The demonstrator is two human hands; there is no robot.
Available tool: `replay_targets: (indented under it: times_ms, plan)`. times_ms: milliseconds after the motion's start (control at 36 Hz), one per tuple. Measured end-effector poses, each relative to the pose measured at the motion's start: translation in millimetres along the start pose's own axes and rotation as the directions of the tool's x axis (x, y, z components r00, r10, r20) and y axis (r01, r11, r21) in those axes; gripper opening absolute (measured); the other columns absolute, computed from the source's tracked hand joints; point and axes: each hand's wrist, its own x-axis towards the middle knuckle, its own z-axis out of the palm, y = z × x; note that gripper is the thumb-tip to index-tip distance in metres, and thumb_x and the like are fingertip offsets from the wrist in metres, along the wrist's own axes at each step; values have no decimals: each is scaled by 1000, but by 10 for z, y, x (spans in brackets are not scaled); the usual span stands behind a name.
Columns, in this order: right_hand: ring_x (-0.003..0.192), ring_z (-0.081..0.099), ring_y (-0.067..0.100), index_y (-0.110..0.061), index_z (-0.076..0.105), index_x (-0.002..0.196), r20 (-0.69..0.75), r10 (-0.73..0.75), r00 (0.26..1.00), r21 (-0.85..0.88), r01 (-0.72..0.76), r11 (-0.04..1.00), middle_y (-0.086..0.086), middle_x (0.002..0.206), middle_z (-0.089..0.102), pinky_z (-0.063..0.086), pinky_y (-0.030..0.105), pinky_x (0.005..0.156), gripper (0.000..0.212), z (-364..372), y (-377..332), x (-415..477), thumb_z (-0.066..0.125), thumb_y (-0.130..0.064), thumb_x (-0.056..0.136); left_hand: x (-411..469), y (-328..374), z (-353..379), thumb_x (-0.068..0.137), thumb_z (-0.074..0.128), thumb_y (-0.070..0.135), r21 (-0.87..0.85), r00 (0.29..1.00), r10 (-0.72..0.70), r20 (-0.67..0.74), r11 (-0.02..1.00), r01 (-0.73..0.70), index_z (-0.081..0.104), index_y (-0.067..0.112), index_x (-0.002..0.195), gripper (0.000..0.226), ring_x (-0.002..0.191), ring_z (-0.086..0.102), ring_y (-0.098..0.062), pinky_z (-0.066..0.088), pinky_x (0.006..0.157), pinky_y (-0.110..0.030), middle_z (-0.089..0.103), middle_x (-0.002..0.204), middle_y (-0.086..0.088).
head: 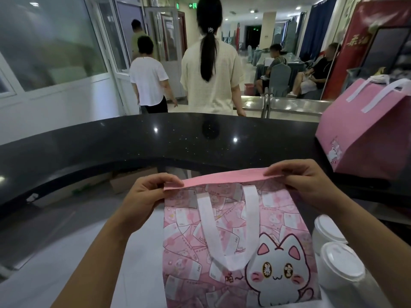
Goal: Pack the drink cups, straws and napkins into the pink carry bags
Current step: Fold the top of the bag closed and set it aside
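Observation:
A flat pink carry bag with a white cat print and a white handle hangs in front of me over the work surface. My left hand pinches the left end of its pink top edge. My right hand pinches the right end of the same edge. Two drink cups with white lids stand at the lower right, just beside the bag. A second pink carry bag with white handles stands opened on the black counter at the right. No straws or napkins are in view.
A curved black counter runs across in front of me. Beyond it, two people walk away toward doors at the left, and others sit at tables at the back right. A cardboard box lies under the counter.

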Motion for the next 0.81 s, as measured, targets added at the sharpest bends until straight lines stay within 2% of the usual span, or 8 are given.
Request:
replay_targets:
  times_ms: [83, 250, 333, 389, 472, 556, 639, 806]
  plan:
    - [76, 72, 24, -12, 80, 78, 56, 18, 998, 43, -20, 999, 10, 88, 74, 55, 23, 55, 48, -29, -39, -4, 44, 17, 93, -6, 65, -52, 59, 88, 55, 39, 998, 7, 64, 999, -9, 79, 18, 78, 42, 104, 66, -35, 61, 65, -31, 69, 97, -7]
    - [92, 73, 30, 1, 76, 96, 230, 139, 963, -33, -135, 990, 19, 99, 74, 59, 26, 72, 28, -183, -155, -16, 51, 13, 92, -3, 200, -170, 79, 80, 27, 247, 989, -35, 142, 969, -1, 81, 20, 88, 12, 111, 64, -32, 62, 80, -42, 72, 102, -4]
    - [100, 72, 29, 3, 73, 108, 365, 213, 906, -104, -188, 977, 18, 106, 74, 57, 26, 80, 26, -251, -225, -43, 61, 11, 87, -29, 258, -206, 76, 76, 45, 342, 974, -85, 211, 940, 8, 81, 22, 94, 30, 108, 66, -26, 61, 82, -40, 73, 103, -2]
    - [104, 70, 26, -2, 73, 111, 401, 235, 885, -181, -175, 968, 12, 109, 74, 56, 28, 84, 28, -277, -231, -64, 68, 4, 84, -52, 263, -230, 78, 77, 36, 400, 957, -127, 262, 917, 12, 80, 21, 100, 27, 109, 65, -27, 61, 82, -39, 71, 104, 0]
    - [100, 71, 24, -8, 78, 103, 317, 168, 933, -202, -107, 974, 10, 104, 76, 58, 33, 86, 21, -239, -153, -74, 67, 0, 86, -79, 217, -249, 79, 76, 18, 436, 930, -184, 319, 899, 28, 79, 21, 104, 26, 109, 65, -26, 60, 83, -38, 69, 106, 3]
    - [92, 73, 25, -15, 79, 96, 201, 85, 976, -216, -41, 976, 10, 96, 76, 60, 35, 81, 34, -170, -40, -82, 60, 12, 88, -85, 131, -166, 80, 71, 24, 453, 957, -106, 269, 891, -28, 80, 27, 94, 17, 105, 67, -23, 61, 81, -35, 71, 98, 6]
    - [85, 73, 26, -22, 67, 120, 172, 51, 984, -177, -20, 984, 10, 92, 74, 60, 33, 75, 48, -100, 21, -89, 66, 10, 84, -57, -13, -134, 83, 71, 16, 475, 989, -11, 146, 878, -60, 79, 33, 87, 19, 98, 68, -22, 62, 81, -36, 72, 90, 6]
    - [92, 74, 19, -32, 61, 127, 177, 120, 977, -313, -60, 948, 7, 102, 75, 58, 32, 82, 58, -7, 259, -148, 71, 5, 83, -103, -247, -155, 83, 75, 10, 449, 993, -81, 82, 893, 36, 65, 40, 120, 48, 87, 70, -27, 61, 78, -33, 67, 81, -5]
